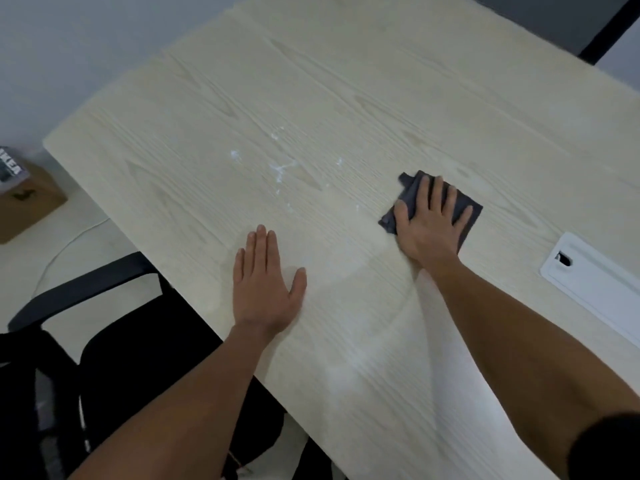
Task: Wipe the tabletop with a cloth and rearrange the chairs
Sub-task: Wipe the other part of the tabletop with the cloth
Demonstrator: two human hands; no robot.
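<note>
A pale wood-grain tabletop [346,98] fills most of the view. White smears and specks [278,169] mark its middle. My right hand [429,223] presses flat with straight fingers on a folded dark grey cloth [405,194], just right of the smears. My left hand [265,285] lies flat on the bare tabletop near the front edge, fingers straight, holding nothing. A black office chair [114,358] with a curved armrest [79,289] stands at the table's near-left edge, partly tucked under it.
A white cable-port cover [595,282] is set into the tabletop at the right. A brown cardboard box [27,206] with a printed item on top sits on the light floor at the left, a thin white cord [69,240] beside it. A grey wall stands behind.
</note>
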